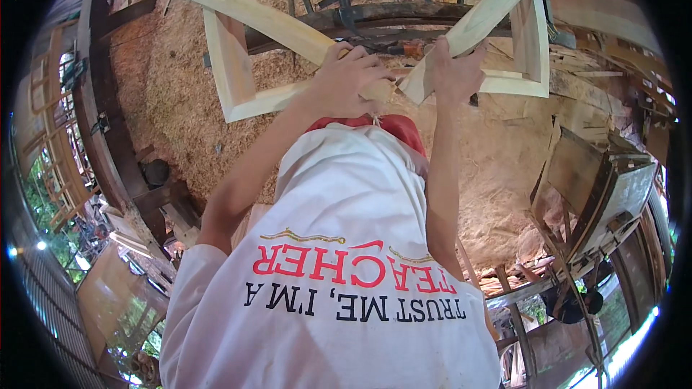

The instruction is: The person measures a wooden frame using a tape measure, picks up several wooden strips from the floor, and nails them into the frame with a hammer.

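Fingers curled round wood: left hand on one pale bar, right hand on a second bar, both across the wooden frame. Lining-up step, seemingly; next probably needs steady holding.

The white cloth shirt bears red and black lettering with thin gold scrollwork. Red cloth edges its hem. Ahead of the shirt, the long straight left wooden plank and right wooden plank are pale cream-yellow; left of it, the shavings-strewn ground is mottled tan.
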A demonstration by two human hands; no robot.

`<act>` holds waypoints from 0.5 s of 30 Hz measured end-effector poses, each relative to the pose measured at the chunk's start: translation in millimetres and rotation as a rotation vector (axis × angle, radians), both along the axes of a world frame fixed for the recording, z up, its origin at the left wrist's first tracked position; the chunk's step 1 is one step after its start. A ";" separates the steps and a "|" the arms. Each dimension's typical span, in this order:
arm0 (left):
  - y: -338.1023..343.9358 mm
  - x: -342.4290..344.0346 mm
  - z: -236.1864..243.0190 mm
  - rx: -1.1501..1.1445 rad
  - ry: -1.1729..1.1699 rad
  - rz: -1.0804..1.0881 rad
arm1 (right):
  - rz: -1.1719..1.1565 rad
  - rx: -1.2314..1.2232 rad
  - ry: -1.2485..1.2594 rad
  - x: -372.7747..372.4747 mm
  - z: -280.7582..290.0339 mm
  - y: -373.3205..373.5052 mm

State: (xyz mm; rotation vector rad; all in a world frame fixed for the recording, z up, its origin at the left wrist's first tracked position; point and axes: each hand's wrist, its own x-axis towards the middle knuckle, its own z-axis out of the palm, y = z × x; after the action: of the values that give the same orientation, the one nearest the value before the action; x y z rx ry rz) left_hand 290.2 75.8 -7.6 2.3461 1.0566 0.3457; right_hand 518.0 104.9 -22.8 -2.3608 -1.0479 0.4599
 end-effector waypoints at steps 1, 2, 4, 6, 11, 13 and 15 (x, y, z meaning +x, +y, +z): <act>-0.3 5.4 -1.1 0.016 0.021 0.053 | -0.004 -0.006 -0.008 -0.5 0.6 0.2; -0.5 13.0 -2.8 0.022 0.049 0.118 | -0.006 -0.023 -0.001 -0.7 1.1 0.4; -1.9 23.5 -5.6 0.030 0.084 0.211 | -0.016 -0.063 -0.023 -1.1 2.2 0.4; -3.1 29.7 -7.9 0.009 0.103 0.256 | -0.003 -0.019 -0.015 -0.8 3.2 0.2; -2.5 35.8 -10.9 -0.003 0.100 0.277 | -0.020 -0.103 0.056 -1.2 7.8 -1.1; -1.4 34.4 -9.6 0.012 0.137 0.271 | 0.002 -0.045 0.022 -2.8 11.2 -1.4; -1.1 31.5 -7.3 0.029 0.151 0.243 | 0.000 -0.086 -0.024 -4.8 13.7 -0.7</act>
State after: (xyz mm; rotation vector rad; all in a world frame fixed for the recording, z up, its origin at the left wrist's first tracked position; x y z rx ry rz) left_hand 321.7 74.7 -14.9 2.3018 1.4228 0.2774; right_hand 513.2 104.1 -9.1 -2.4476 -1.0581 0.4866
